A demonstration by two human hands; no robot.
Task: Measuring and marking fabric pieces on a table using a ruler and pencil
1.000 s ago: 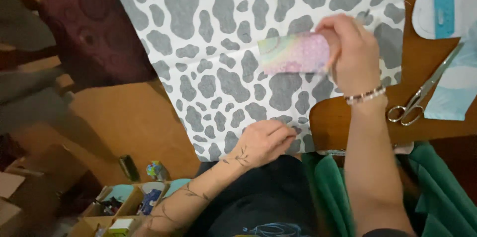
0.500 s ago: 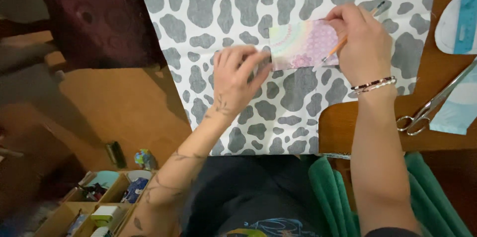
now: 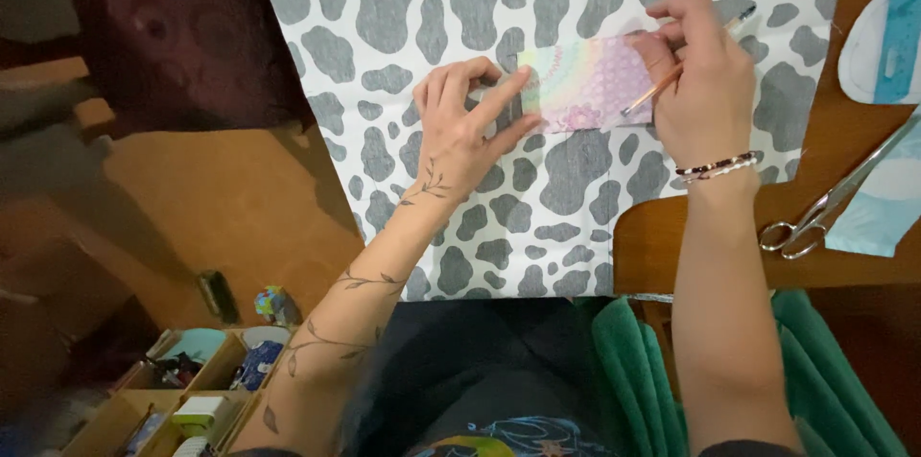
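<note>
A box (image 3: 153,399) low on the left holds small oddments. Left hand (image 3: 460,126) presses flat, fingers together, on a card (image 3: 585,88) lying on spotted cloth (image 3: 537,217); right hand (image 3: 696,83) grips a pencil (image 3: 672,78). Scissors (image 3: 830,203) lie on the desk (image 3: 662,246).

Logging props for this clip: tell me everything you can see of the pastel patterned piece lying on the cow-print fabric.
The pastel piece is a flat rectangle, seemingly paper or thin card, printed in soft yellow, green, pink and lilac with scale-like and floral patterns. It lies flat, long side across, on the grey-and-white cow-print fabric. The left hand presses its left end with its fingertips; the right hand rests on its right end, holding a pencil tip-down on it.
</note>
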